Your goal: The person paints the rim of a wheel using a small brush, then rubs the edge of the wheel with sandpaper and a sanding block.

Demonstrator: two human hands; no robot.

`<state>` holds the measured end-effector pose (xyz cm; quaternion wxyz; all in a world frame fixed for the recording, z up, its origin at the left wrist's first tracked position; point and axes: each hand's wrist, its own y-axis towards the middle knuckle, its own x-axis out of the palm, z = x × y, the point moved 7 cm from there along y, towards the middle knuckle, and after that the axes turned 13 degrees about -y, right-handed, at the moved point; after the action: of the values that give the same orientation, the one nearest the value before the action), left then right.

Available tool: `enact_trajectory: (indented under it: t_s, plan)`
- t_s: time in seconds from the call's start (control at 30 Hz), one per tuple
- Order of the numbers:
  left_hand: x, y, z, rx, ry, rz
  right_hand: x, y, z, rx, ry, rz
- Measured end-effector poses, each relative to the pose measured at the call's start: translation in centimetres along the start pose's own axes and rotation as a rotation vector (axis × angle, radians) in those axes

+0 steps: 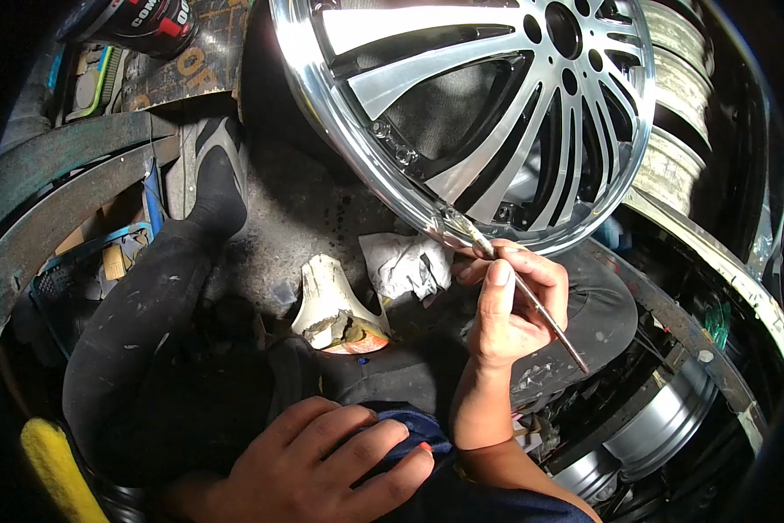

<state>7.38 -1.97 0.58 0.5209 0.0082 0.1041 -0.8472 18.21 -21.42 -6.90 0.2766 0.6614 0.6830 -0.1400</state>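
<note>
A thin paintbrush [536,305] is pinched in my right hand [521,301], fingers closed around its shaft. Its bristle end meets the lower lip of a polished alloy wheel [488,174] with black recesses between silver spokes. My left hand [331,462] lies back-up at the bottom over dark blue cloth, fingers extended and slightly bent. A small orange-red spot shows by one of its fingertips; I cannot make out what it is. Below the wheel stands a cut white plastic container [324,292] with greyish clumps in it. A crumpled white rag [405,266] lies beside it.
Stacked wheels [675,96] stand at the right, with more silver rims [671,418] lower down. Curved rusty metal bars [61,148] run along the left above a blue basket [56,279]. A dark tub [148,24] sits at upper left; something yellow [61,471] is at lower left.
</note>
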Motion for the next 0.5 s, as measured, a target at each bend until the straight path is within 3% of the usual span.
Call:
enact_trajectory:
  t_s: [0.5]
  plan:
    - [-0.12,0.17,0.08,0.008,-0.007,-0.004,-0.1,-0.07,-0.02,-0.037,-0.04,-0.044]
